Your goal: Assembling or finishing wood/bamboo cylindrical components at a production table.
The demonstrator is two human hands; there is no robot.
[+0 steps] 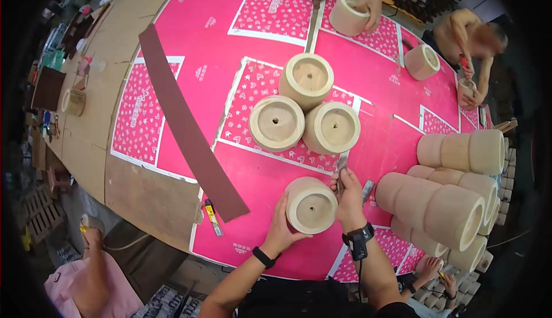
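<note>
The round wooden pot (311,205), lying near the worktop (201,48) edge just below three similar pots (305,111), was steadied in the closed left hand (280,229) while a small tool (341,174), gripped tightly by the right hand (349,197), appeared ready for careful trimming along its rim.

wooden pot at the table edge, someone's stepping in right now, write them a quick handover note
Left hand cups the side of the wooden pot, which lies tipped with its bottom hole facing up.
Right hand grips a small metal tool beside the pot's rim.
Three similar pots stand clustered in the middle of the pink table cover; a stack of pots lies on the right.
A brown sanding strip and a utility knife lie to the left.
How far the work on the held pot has got cannot be told.
</note>
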